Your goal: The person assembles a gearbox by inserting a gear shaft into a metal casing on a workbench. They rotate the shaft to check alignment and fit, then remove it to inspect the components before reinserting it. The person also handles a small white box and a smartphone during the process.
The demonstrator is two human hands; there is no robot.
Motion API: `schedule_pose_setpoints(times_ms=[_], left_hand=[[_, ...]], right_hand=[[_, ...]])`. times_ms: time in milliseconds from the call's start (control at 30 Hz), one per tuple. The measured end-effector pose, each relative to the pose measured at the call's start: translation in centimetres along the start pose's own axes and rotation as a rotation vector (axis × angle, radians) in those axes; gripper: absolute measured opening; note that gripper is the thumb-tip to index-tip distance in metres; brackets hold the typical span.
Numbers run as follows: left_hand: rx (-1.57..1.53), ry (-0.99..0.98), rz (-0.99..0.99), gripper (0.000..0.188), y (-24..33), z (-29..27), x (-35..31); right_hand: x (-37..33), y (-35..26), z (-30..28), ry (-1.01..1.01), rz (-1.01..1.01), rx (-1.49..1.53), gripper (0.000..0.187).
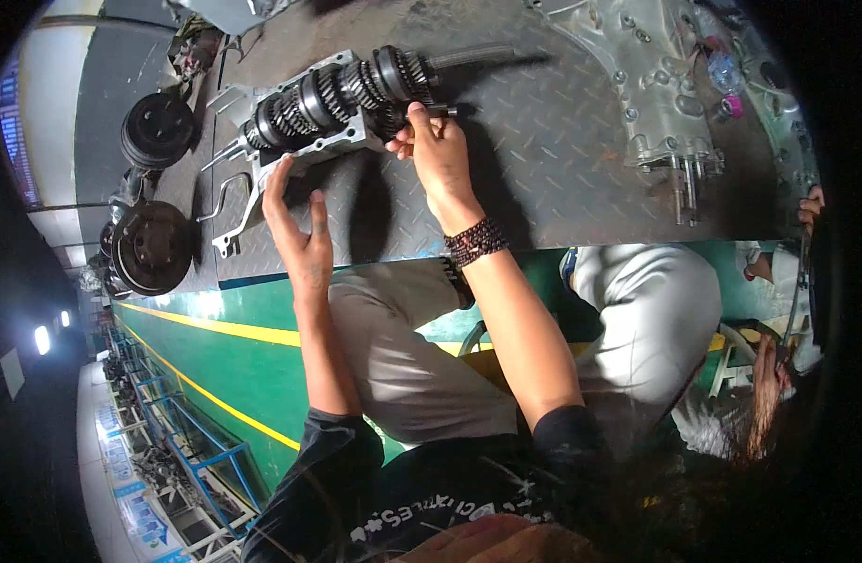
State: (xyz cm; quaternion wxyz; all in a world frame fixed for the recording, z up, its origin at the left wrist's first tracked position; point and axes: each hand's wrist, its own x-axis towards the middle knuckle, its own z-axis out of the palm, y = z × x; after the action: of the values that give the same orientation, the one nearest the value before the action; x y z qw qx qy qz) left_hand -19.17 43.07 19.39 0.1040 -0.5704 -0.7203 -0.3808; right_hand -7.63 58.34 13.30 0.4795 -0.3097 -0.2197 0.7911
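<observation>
A silver gearbox housing half [342,141] lies on the tread-plate bench top with dark toothed gears [318,98] on shafts seated in it. At its near side, my left hand [300,235] is open, fingers stretched, the fingertips by the housing's lower edge. My right hand [436,159] is closed at the right end of the gear set, thumb and fingers bent around the end of a gear shaft [444,111]. Part of that shaft is hidden behind the fingers. A thin splined shaft end [226,152] sticks out at the left, above a bent metal rod [226,195].
A large silver gearbox casing [651,84] stands on the bench [534,159] at right, near a clear plastic bottle [725,73]. Two round dark drums [152,246] sit left of the bench. Another person's hand [811,206] shows at the far right.
</observation>
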Motion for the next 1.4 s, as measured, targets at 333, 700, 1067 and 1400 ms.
schedule_pose_setpoints(times_ms=[333, 700, 1067, 1400], left_hand=[[0.02, -0.016, -0.049, 0.058, -0.1, 0.4, 0.0], [0.092, -0.082, -0.016, 0.057, 0.7, -0.1, 0.7], [0.037, -0.105, -0.01, 0.059, 0.6, -0.9, 0.4], [0.017, -0.12, 0.005, 0.06, 0.4, -0.9, 0.3]], right_hand=[[0.4, 0.6, -0.3, -0.081, -0.208, -0.098, 0.032], [1.8, -1.1, 0.5, -0.07, 0.03, -0.142, 0.026], [0.7, -0.9, 2.1, 0.008, 0.007, -0.077, 0.025], [1.0, -1.9, 1.2, 0.017, 0.21, -0.04, 0.03]])
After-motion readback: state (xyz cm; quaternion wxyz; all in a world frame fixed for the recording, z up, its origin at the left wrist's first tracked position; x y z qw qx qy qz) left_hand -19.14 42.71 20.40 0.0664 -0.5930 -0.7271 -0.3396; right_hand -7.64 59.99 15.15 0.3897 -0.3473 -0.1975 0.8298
